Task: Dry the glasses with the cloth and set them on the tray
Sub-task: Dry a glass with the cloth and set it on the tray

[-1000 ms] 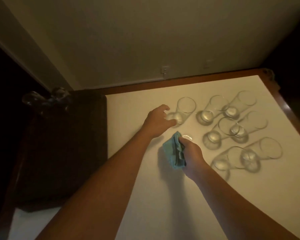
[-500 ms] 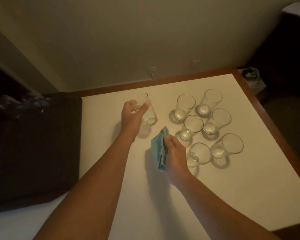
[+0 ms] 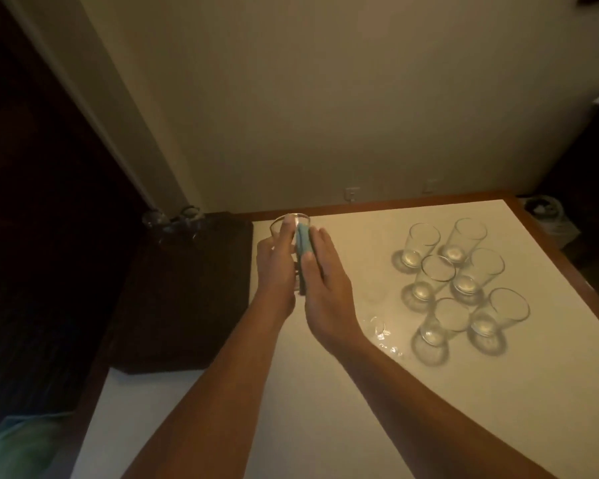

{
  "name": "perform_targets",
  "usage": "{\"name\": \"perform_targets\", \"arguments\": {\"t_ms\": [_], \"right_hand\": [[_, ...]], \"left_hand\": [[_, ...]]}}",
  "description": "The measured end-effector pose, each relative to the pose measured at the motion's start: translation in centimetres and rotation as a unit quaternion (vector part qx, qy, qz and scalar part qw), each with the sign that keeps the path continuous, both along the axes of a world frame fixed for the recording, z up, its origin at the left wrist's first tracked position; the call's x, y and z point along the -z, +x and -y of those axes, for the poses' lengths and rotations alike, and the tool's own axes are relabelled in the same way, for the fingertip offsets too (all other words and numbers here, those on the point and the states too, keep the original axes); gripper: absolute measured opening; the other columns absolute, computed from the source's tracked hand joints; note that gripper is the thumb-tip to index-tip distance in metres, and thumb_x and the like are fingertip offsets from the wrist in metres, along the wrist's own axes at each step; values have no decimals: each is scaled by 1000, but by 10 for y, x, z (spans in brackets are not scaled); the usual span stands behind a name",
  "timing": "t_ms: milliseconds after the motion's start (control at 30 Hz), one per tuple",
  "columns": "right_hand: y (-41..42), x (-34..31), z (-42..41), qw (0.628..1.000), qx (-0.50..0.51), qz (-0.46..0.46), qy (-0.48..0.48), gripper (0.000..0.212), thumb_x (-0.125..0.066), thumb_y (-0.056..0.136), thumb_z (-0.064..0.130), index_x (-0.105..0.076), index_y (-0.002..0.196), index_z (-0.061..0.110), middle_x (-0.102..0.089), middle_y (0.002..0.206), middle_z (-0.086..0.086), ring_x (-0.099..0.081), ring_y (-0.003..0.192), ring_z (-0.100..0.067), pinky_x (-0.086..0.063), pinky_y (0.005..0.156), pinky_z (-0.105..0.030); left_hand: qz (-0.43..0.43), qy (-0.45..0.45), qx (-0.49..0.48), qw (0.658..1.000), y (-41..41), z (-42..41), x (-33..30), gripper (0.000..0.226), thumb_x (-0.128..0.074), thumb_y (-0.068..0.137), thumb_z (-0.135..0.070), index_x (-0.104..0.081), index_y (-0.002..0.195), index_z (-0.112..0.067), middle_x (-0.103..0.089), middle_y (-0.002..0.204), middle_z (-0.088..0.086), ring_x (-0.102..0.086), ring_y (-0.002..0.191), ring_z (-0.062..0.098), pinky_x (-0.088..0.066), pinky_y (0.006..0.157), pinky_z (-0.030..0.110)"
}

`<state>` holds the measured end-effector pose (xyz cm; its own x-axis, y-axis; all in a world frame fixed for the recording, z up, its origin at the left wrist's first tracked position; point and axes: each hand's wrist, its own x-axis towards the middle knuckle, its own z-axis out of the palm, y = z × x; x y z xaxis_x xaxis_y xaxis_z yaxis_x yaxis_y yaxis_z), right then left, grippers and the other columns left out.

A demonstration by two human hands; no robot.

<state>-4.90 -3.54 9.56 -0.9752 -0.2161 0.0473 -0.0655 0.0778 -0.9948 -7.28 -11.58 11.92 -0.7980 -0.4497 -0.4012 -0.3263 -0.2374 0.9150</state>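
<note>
My left hand grips a clear glass held up above the table, near the tray's right edge. My right hand presses the blue cloth against the side of that glass, fingers mostly straight with the thumb over the cloth. Most of the glass is hidden between the two hands. Several more clear glasses stand in a cluster on the white table to the right. The dark wooden tray lies at the left, with a few glasses at its far corner.
Drops of water glint on the table beside my right wrist. A wooden border runs round the table's far and right edges. A white bin stands on the floor beyond the far right corner. Something green shows at lower left.
My left hand lifted a glass from the cluster and carried it leftward toward the tray. My right hand brought the cloth up from the table and laid it against the glass.
</note>
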Motion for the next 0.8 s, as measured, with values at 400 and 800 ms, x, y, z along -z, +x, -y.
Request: {"name": "perform_targets", "arguments": {"t_ms": [400, 800], "right_hand": [[63, -18, 42, 981, 77, -90, 151, 54, -27, 105, 48, -27, 158, 33, -25, 165, 12, -20, 146, 0, -18, 116, -19], [105, -38, 51, 988, 148, -36, -39, 43, -38, 108, 34, -41, 151, 29, -51, 115, 37, -54, 100, 24, -44, 76, -1]], "left_hand": [[0, 106, 25, 994, 59, 35, -26, 65, -52, 95, -68, -59, 135, -17, -68, 127, 12, -72, 108, 23, -62, 73, 32], [-13, 37, 42, 998, 88, 35, -42, 96, -68, 63, -81, -58, 133, -16, -67, 127, 9, -70, 111, 26, -61, 90, 48]]}}
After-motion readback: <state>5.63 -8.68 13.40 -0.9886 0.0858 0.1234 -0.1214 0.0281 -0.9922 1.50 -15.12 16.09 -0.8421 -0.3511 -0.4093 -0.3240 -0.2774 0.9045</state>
